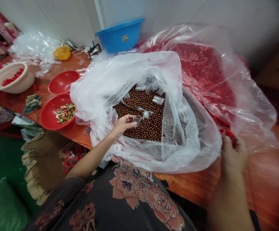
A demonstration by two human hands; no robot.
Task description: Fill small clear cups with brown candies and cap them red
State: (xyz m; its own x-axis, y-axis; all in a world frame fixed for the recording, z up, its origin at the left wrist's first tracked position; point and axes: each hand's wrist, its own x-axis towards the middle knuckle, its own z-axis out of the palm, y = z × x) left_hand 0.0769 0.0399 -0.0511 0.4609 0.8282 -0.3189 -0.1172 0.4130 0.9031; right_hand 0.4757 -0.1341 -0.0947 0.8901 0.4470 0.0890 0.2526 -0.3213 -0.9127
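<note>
My left hand (123, 125) is closed on a small clear plastic tube (137, 120), held just above a heap of round brown balls (151, 131). What the tube contains is too small to make out. The balls lie in a large white plastic bag (100, 80) with its mouth spread wide. Several empty-looking clear tubes (158, 100) rest on top of the heap, and a clear scoop-like piece (147, 113) is near my left hand. At the right, my right hand (234, 152) is pinched on a red cap (230, 133), partly blurred, beside the bag of red pieces.
A clear bag of red pieces (204, 70) lies behind at the right. A blue basin (120, 35) stands by the wall. To the left are red bowls (48, 112), one with wrapped candies (65, 113), and a white tub (21, 81). Below sits an open cardboard box (40, 163).
</note>
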